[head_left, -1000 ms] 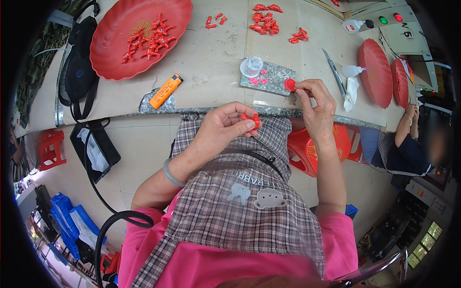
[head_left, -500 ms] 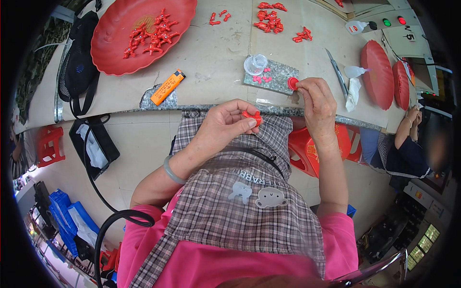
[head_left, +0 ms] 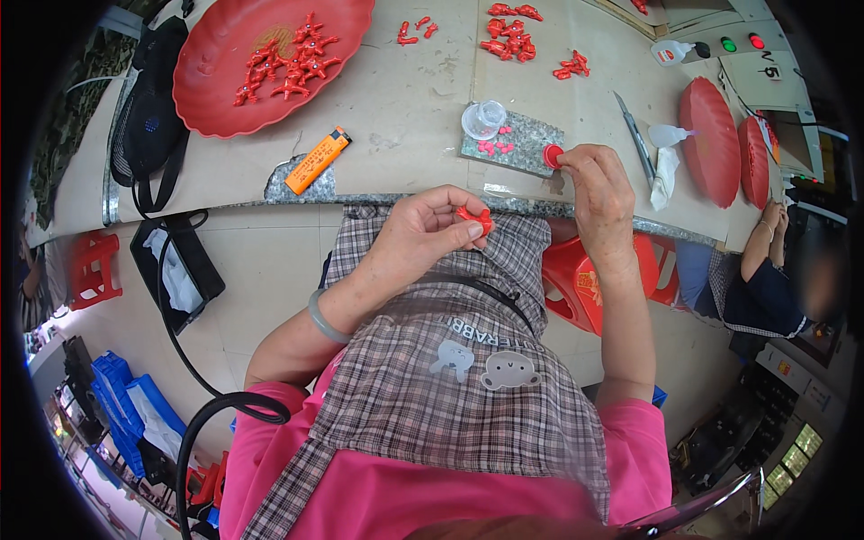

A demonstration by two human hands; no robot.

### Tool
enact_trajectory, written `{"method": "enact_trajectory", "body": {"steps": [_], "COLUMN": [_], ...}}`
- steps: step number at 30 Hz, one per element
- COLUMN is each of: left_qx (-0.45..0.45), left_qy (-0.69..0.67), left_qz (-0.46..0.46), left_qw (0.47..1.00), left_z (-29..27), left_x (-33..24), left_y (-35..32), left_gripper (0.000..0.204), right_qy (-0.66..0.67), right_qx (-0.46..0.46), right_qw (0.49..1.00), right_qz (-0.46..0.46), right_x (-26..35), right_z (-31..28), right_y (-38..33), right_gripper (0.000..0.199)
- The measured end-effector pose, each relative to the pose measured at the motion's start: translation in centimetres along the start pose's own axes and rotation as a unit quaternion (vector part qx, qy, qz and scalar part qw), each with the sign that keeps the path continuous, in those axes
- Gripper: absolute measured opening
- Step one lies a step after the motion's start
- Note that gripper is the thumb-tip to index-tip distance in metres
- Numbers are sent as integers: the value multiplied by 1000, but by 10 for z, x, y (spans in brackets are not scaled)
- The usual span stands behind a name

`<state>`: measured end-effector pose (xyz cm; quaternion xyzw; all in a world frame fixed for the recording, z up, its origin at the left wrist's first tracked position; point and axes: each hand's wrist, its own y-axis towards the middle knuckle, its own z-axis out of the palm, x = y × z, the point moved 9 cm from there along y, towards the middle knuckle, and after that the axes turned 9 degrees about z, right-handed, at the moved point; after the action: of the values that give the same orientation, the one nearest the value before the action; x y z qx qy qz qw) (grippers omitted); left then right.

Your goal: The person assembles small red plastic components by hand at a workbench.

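Note:
My left hand (head_left: 430, 227) pinches a small glossy red figurine (head_left: 474, 217) between thumb and fingers, just in front of the table edge. Its lower part is hidden by my fingers. My right hand (head_left: 598, 189) has its fingertips pressed together at the right side of a small round red cap (head_left: 553, 156). Whatever those fingers hold, if anything, is too small to make out. The cap sits at the right end of a grey stone slab (head_left: 522, 158). On the same slab are several tiny pink pieces (head_left: 493, 147) and a clear plastic cup (head_left: 483, 119).
A big red dish (head_left: 211, 99) at the far left holds several red figurines (head_left: 292, 63). More red figurines (head_left: 509, 40) lie farther back. An orange lighter (head_left: 317, 162), a knife (head_left: 635, 135), a white tissue (head_left: 663, 175) and white bottles (head_left: 668, 135) surround the work area. A co-worker's hand (head_left: 772, 216) is at right.

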<state>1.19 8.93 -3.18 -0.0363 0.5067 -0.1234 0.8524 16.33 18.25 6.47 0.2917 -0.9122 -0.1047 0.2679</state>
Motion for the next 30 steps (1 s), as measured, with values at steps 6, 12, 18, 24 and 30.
{"method": "enact_trajectory", "body": {"steps": [6,12,18,24,30], "left_qx": [0,1,4,7,4], "left_qy": [2,0,-14,-24,-45], "left_qz": [2,2,7,11,18], "left_qw": [1000,1000,1000,1000,999], "left_z": [-1,-1,1,1,1], "left_x": [0,0,-1,-2,-4], "left_y": [0,0,0,-1,1], "left_gripper": [17,17,19,19,22], "right_qy": [9,-8,19,177,373], "right_qx": [-17,-10,-10,21,52], "right_qw": [1000,1000,999,953,866], "right_qz": [7,-4,49,245,330], "right_x": [-1,3,-8,-45,-57], "right_z": [-4,-3,-7,1,13], "right_y": [1,-1,-3,-14,-23], "right_gripper": [20,20,13,10,13]}}
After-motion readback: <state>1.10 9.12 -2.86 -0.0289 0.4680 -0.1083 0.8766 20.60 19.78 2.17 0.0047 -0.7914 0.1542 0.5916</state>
